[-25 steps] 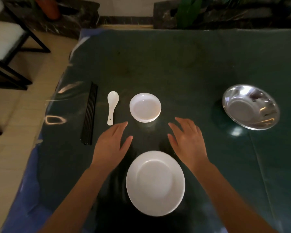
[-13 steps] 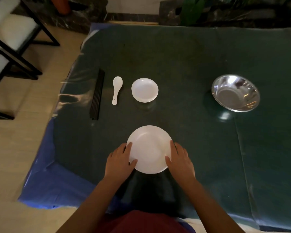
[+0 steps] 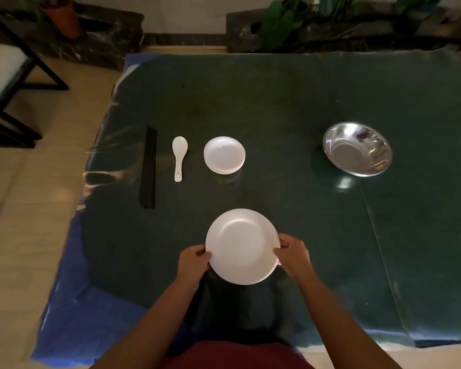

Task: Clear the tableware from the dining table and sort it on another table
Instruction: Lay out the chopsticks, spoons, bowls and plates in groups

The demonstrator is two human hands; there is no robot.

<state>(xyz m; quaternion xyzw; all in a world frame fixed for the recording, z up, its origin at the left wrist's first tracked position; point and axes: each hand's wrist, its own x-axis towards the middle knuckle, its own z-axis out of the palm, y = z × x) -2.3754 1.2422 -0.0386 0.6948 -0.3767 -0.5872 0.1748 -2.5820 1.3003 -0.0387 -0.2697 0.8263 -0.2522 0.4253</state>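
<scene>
Both hands' grip now on plate [image 3: 241, 246]

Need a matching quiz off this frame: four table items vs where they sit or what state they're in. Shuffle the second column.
Items:
1. plate
2. spoon
3. chopsticks
4. steel bowl

Places or states:
A. far right of the table, alone
B. leftmost in the row, black, lying lengthwise
C. held at its rim by the left hand and right hand
D. between the chopsticks and the small white dishes

Pairs: 1-C, 2-D, 3-B, 4-A
</scene>
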